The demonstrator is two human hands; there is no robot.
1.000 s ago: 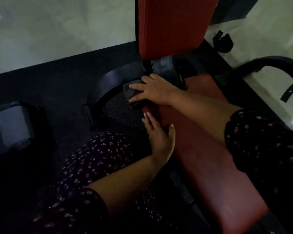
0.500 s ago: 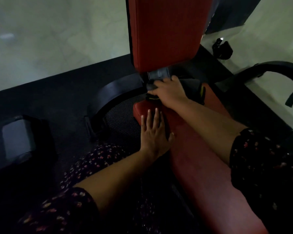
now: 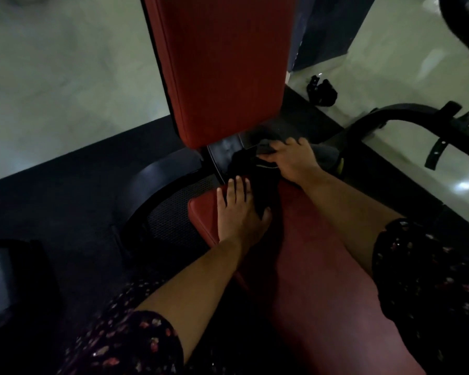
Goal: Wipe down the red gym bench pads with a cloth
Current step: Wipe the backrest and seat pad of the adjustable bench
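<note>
Limp dark cloth (image 3: pixel 257 180) sits bunched at the hinge end of the flat red vinyl seat pad (image 3: pixel 309 266), just below the upright red vinyl back pad (image 3: pixel 228 71). Right hand (image 3: pixel 295 161) has its fingers curled over the cloth, gripping it. Left hand (image 3: pixel 238 212) lies flat on the seat beside it, fingers straight. Cloth looks light & floppy, prob. best kept wadded under the palm. Vinyl seems smooth, firm w/ some give.
</note>
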